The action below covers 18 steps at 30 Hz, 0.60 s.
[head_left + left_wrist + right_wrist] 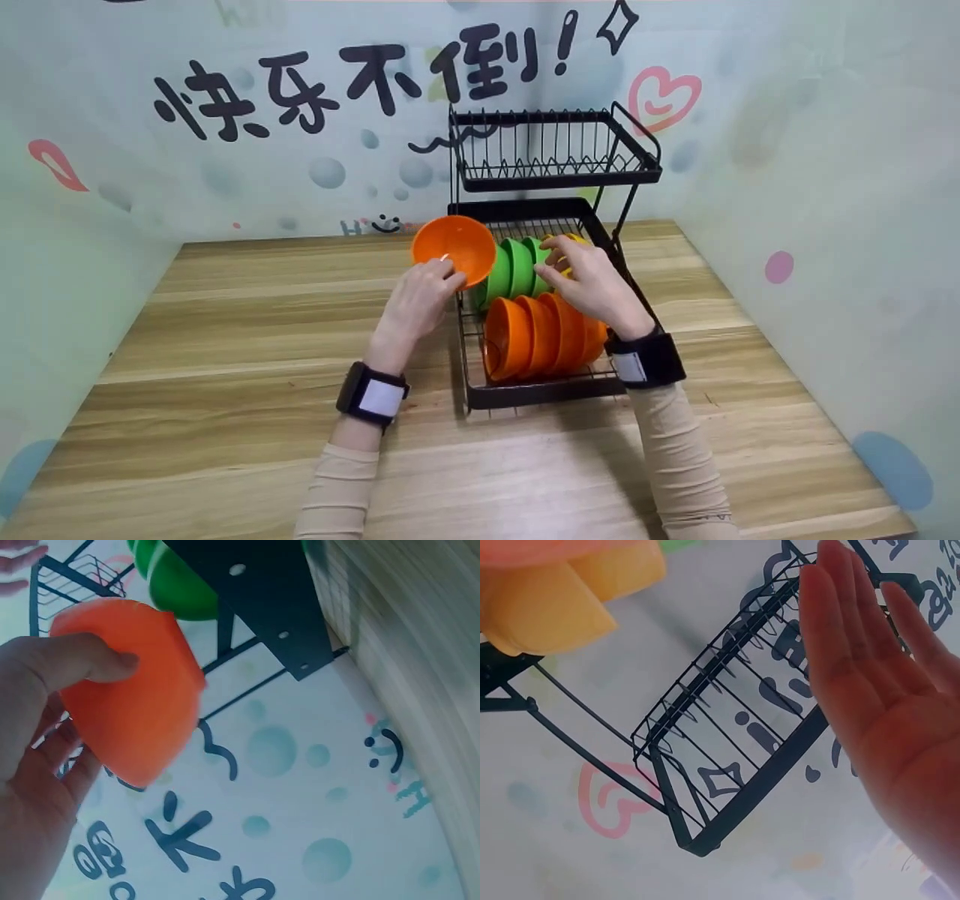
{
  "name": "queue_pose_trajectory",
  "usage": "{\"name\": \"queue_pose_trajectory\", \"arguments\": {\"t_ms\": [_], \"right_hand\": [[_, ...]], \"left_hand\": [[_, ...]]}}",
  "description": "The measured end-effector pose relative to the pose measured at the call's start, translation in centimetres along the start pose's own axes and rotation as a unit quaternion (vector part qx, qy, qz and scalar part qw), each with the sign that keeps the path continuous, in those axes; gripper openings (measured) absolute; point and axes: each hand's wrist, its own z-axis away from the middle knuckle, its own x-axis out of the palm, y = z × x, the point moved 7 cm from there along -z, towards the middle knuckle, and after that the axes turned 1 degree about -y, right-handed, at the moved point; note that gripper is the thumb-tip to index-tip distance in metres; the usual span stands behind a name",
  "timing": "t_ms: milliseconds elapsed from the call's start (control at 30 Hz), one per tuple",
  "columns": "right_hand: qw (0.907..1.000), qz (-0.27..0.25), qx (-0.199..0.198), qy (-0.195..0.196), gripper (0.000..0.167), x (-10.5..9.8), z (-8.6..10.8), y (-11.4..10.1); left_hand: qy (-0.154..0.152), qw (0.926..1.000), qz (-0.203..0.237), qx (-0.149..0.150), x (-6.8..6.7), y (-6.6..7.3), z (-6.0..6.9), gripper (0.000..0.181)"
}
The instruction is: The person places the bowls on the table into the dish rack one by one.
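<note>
My left hand [424,297] pinches an orange bowl [454,247] by its rim at the left side of the black dish rack [547,391]. In the left wrist view the thumb presses against the outside of that orange bowl [139,712], while the other fingers lie on its far side. My right hand [592,283] hovers over the bowls in the rack with its fingers loosely bent and nothing held; the right wrist view shows this hand [885,690] with fingers extended. Below it, a row of orange bowls [510,341] stands on edge, and green bowls [497,274] stand behind them.
Yellow bowls [576,240] show partly behind the right hand, and also as yellow bowls [547,611] in the right wrist view. The rack's upper shelf [562,180] rises at the back. Beneath everything is a wooden table [262,360], enclosed by printed walls [810,165].
</note>
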Motion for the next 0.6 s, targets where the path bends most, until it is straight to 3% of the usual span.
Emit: {"name": "queue_pose_trajectory", "arguments": {"t_ms": [233,367,600], "right_hand": [[0.9994,-0.031,0.015,0.008,0.044,0.0,0.1,-0.1],[0.9989,-0.039,0.027,-0.002,0.048,0.2,0.0,0.1],[0.9978,-0.055,0.036,-0.005,0.053,0.4,-0.2,0.3]], "left_hand": [[0.034,0.9977,0.004,0.059,-0.7,2.0,-0.6,0.025],[0.054,0.9952,-0.006,0.081,-1.0,2.8,-0.7,0.016],[0.120,0.9825,-0.033,0.138,-1.7,4.3,-0.8,0.008]]}}
